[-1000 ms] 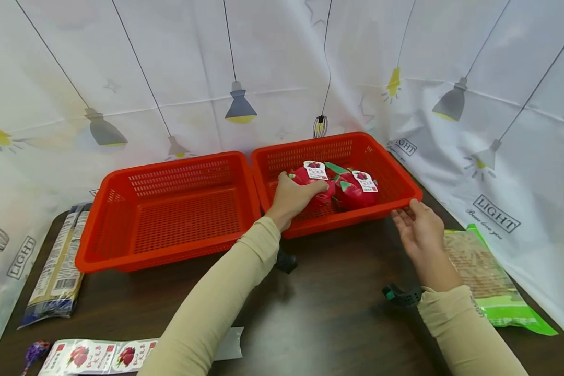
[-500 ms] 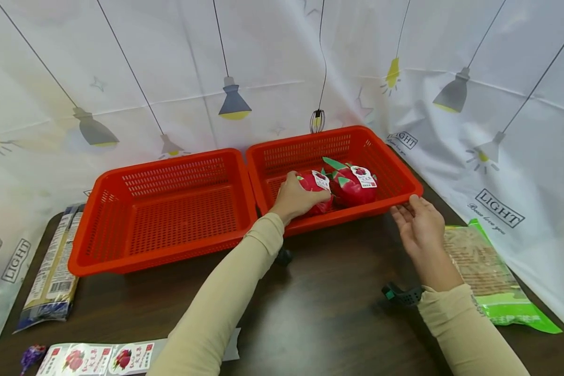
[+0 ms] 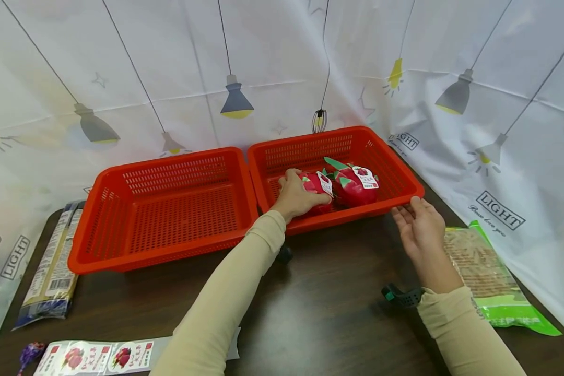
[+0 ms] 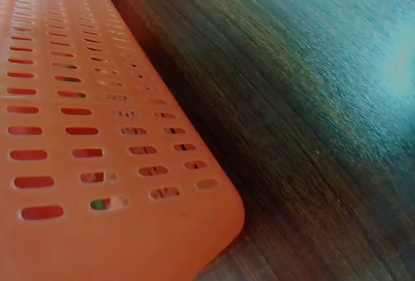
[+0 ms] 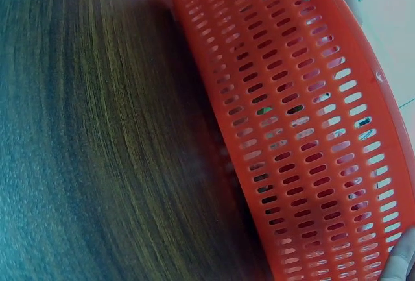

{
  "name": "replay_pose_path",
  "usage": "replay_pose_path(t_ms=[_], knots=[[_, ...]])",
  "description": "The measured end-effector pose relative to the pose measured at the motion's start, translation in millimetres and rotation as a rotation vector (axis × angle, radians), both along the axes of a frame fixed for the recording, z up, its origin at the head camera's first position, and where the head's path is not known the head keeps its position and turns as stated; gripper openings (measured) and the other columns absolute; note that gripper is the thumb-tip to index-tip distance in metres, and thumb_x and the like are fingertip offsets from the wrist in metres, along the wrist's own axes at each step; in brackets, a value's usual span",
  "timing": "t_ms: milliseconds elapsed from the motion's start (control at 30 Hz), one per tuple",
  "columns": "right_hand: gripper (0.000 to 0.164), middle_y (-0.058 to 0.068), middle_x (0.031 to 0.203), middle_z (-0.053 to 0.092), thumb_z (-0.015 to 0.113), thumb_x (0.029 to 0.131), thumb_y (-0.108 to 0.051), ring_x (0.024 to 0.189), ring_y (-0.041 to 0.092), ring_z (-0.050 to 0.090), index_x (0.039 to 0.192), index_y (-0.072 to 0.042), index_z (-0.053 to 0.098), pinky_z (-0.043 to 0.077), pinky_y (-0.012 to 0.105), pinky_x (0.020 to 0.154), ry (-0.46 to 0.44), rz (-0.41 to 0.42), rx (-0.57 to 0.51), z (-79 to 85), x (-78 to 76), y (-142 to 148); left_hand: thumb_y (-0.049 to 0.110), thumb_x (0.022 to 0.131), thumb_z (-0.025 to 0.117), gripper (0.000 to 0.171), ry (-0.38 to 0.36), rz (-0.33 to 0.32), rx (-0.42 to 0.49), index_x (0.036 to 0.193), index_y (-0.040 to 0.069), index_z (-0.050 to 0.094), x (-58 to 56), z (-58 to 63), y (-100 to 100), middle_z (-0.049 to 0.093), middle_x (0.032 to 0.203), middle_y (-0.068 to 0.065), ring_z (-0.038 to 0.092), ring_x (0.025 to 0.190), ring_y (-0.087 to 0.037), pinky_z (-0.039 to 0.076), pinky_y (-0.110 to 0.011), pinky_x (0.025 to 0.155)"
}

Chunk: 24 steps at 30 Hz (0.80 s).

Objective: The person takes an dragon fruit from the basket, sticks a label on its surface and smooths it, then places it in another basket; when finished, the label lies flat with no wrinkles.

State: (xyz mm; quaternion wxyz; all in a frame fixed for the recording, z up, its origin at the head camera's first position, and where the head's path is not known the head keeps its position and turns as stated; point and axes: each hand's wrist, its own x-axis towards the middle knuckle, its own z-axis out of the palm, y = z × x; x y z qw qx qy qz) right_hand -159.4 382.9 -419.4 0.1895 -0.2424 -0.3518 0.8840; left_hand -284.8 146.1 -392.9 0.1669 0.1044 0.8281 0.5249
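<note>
In the head view, my left hand (image 3: 297, 196) grips a pink dragon fruit (image 3: 312, 184) inside the right-hand red plastic basket (image 3: 305, 149). A white printed label is on its upper right side, and my fingers hide its left part. Right beside it lies a second dragon fruit (image 3: 354, 189), with green tips and a similar label (image 3: 365, 177). My right hand (image 3: 423, 224) holds the basket's front right corner by the rim. Each wrist view shows a slotted side of the basket (image 4: 117, 242), and the fingertips (image 5: 401, 258) of my right hand rest at its rim in the right wrist view.
Another red basket (image 3: 169, 209) stands directly to the left. A strip of dragon fruit labels (image 3: 98, 357) and a purple-wrapped lollipop (image 3: 31, 353) lie at the front left. Flat packets rest at both sides, one gold and blue (image 3: 51, 266), one green (image 3: 489, 271). A printed curtain hangs behind.
The dragon fruit in my left hand has come down lower in the basket and turned, so its label tilts to the right. My right hand keeps its hold on the rim.
</note>
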Motion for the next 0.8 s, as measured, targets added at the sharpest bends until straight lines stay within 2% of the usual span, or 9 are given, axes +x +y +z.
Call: replay_pose_path(t_ms=[167,300,367,500,667,800], knots=[[0.044,0.004,0.105,0.061,0.063,0.1,-0.019,0.093,0.015,0.06,0.137,-0.013,0.039,0.061,0.027,0.077,0.004,0.012,-0.013,0.7,2.6,0.6,0.031,0.081,0.084,0.094,-0.059,-0.039,-0.017,0.151,0.018,0.022,-0.7,0.2,0.8,0.031,0.147,-0.017,0.042,0.132,-0.034,0.048,-0.048,0.109],[0.04,0.004,0.103,0.061,0.06,0.101,-0.019,0.093,0.015,0.06,0.135,-0.013,0.04,0.06,0.027,0.077,0.011,0.021,-0.025,-0.9,3.1,1.2,0.035,0.088,0.078,0.101,-0.15,-0.127,-0.105,0.16,0.023,0.009,-4.0,-0.8,-0.1,0.021,0.156,-0.02,0.033,0.141,-0.04,0.039,-0.053,0.117],[0.038,0.004,0.103,0.061,0.06,0.102,-0.018,0.093,0.016,0.061,0.134,-0.013,0.041,0.06,0.028,0.077,0.012,0.023,-0.03,-1.7,3.4,1.8,0.036,0.09,0.075,0.103,-0.181,-0.163,-0.149,0.162,0.022,0.003,-5.0,-1.1,0.3,0.021,0.159,-0.02,0.031,0.144,-0.04,0.037,-0.053,0.119],[0.046,0.004,0.112,0.06,0.061,0.101,-0.02,0.097,0.015,0.06,0.141,-0.015,0.039,0.06,0.027,0.078,-0.003,0.041,-0.021,-2.8,0.8,2.3,0.035,0.094,0.072,0.104,-0.193,-0.201,-0.19,0.163,0.016,-0.003,-6.2,-2.0,-0.7,0.027,0.162,-0.018,0.03,0.148,-0.037,0.034,-0.05,0.122],[0.062,0.001,0.128,0.055,0.063,0.099,-0.024,0.107,0.014,0.058,0.153,-0.021,0.031,0.061,0.026,0.083,-0.051,0.056,-0.022,-4.6,3.3,2.8,0.033,0.094,0.072,0.106,-0.201,-0.218,-0.195,0.162,0.015,-0.007,-4.4,-2.4,0.1,0.029,0.162,-0.017,0.03,0.151,-0.035,0.032,-0.048,0.124],[0.065,0.001,0.119,0.056,0.062,0.1,-0.025,0.107,0.014,0.058,0.155,-0.021,0.029,0.061,0.027,0.084,-0.082,0.065,-0.034,-8.4,5.9,2.7,0.032,0.093,0.073,0.107,-0.178,-0.237,-0.233,0.163,0.013,-0.006,-2.3,-1.2,-2.3,0.025,0.164,-0.017,0.026,0.152,-0.035,0.034,-0.051,0.122]])
